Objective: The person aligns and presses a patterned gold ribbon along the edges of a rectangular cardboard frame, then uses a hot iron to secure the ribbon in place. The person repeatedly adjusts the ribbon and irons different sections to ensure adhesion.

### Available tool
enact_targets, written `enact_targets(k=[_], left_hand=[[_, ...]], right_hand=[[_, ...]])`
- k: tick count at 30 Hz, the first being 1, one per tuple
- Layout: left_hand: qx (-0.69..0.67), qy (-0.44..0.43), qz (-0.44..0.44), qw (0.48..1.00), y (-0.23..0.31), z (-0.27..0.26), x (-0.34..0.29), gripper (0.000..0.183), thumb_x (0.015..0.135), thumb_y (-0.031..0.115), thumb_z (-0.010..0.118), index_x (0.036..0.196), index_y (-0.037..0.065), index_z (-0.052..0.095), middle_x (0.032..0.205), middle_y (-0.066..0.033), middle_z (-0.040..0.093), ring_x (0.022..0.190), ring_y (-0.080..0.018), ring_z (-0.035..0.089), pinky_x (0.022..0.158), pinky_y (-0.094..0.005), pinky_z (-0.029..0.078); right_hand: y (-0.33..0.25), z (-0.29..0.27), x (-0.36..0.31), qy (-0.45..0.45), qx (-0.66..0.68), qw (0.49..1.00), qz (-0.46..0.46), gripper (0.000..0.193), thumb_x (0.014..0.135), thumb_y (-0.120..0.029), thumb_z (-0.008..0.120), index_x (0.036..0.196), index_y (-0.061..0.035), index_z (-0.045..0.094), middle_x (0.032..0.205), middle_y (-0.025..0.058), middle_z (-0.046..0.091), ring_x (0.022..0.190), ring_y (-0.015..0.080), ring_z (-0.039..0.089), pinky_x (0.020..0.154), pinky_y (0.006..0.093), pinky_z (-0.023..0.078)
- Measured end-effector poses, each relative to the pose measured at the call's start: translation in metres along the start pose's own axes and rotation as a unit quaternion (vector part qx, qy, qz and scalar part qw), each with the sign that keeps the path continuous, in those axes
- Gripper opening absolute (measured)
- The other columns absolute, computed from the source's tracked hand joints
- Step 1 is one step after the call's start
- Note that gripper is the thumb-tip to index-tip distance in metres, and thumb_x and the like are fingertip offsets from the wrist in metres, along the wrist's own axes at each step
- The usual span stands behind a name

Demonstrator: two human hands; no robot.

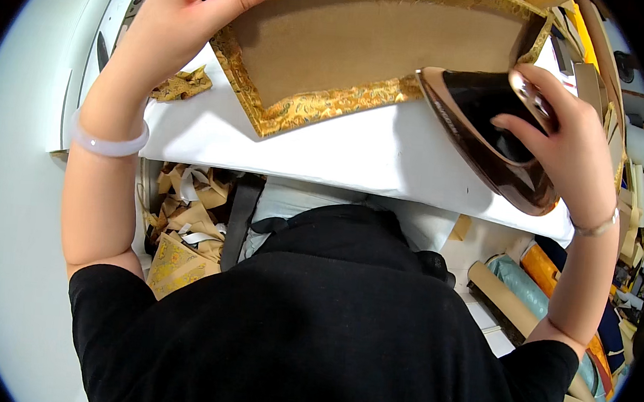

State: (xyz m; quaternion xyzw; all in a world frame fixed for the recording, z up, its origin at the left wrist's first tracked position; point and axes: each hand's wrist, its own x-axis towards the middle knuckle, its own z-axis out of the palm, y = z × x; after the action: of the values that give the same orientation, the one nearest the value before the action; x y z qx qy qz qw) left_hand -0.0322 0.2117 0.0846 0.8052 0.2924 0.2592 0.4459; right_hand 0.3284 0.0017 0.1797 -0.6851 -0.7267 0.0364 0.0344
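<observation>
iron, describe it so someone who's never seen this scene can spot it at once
Start at the white table, then go to the right hand over its right side. The iron is in that hand, pointed tip toward the gold-edged tan panel. Its glossy, dark-brown body sets it apart from that panel.

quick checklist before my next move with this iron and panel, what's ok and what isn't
1. Right hand grip on the glossy brown-and-black iron: ok, wrapped around its handle.
2. Left hand on the tan panel with gold patterned fabric edging: ok, at its upper left edge.
3. Left hand apart from the iron: ok, at the panel's opposite end.
4. White tabletop free of scraps: not ok, a crumpled gold patterned fabric scrap lies near the left forearm.
5. Iron hot: cannot tell, nothing visible shows it.
</observation>
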Motion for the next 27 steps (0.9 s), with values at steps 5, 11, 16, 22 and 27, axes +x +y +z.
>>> enact_targets(k=[5, 11, 16, 22, 27], left_hand=[[-0.094, -0.088, -0.028, 0.991, -0.022, 0.014, 0.011, 0.038, 0.111, 0.029, 0.067, 0.141, 0.008, 0.075, 0.129, -0.0039, 0.077, 0.115, -0.0107, 0.069, 0.104, -0.0269, 0.053], [-0.150, -0.153, -0.107, 0.971, -0.019, 0.061, 0.026, 0.035, 0.111, 0.028, 0.067, 0.139, 0.009, 0.077, 0.120, -0.0022, 0.080, 0.107, -0.0076, 0.069, 0.100, -0.0278, 0.056], [0.000, -0.127, -0.057, 0.990, -0.030, 0.071, 0.031, 0.033, 0.108, 0.019, 0.069, 0.139, 0.012, 0.076, 0.119, -0.0109, 0.083, 0.101, -0.0178, 0.076, 0.095, -0.0329, 0.059], [0.270, -0.041, 0.113, 0.955, -0.035, 0.084, 0.029, 0.027, 0.100, 0.018, 0.074, 0.125, 0.011, 0.081, 0.120, -0.0085, 0.075, 0.111, -0.0310, 0.066, 0.100, -0.0444, 0.051], [0.243, 0.102, 0.082, 0.961, -0.009, 0.091, -0.007, 0.026, 0.100, 0.008, 0.073, 0.125, 0.008, 0.079, 0.126, -0.0097, 0.073, 0.117, -0.0312, 0.066, 0.102, -0.0424, 0.051]], right_hand=[[0.039, -0.050, -0.048, 0.069, 0.036, 0.996, 0.036, 0.063, 0.089, -0.024, 0.090, 0.146, -0.0107, 0.065, 0.116, 0.0139, 0.079, 0.101, 0.0252, 0.080, 0.085, 0.0341, 0.068], [0.077, -0.082, -0.044, 0.190, 0.012, 0.980, 0.061, 0.060, 0.096, -0.032, 0.085, 0.149, -0.0116, 0.064, 0.116, 0.0113, 0.079, 0.103, 0.0198, 0.078, 0.086, 0.0322, 0.065], [0.024, -0.072, 0.063, 0.300, 0.158, 0.940, 0.045, 0.044, 0.098, -0.017, 0.083, 0.135, -0.0015, 0.064, 0.108, 0.0095, 0.076, 0.094, 0.0170, 0.072, 0.083, 0.0296, 0.059], [0.047, -0.054, 0.185, 0.292, 0.273, 0.916, 0.039, 0.043, 0.094, -0.006, 0.084, 0.132, 0.0016, 0.065, 0.104, 0.0078, 0.073, 0.091, 0.0136, 0.066, 0.079, 0.0294, 0.055], [0.122, 0.008, 0.271, 0.247, 0.449, 0.858, -0.011, 0.042, 0.094, 0.000, 0.083, 0.132, 0.0010, 0.066, 0.101, 0.0075, 0.073, 0.092, 0.0133, 0.067, 0.078, 0.0282, 0.056]])
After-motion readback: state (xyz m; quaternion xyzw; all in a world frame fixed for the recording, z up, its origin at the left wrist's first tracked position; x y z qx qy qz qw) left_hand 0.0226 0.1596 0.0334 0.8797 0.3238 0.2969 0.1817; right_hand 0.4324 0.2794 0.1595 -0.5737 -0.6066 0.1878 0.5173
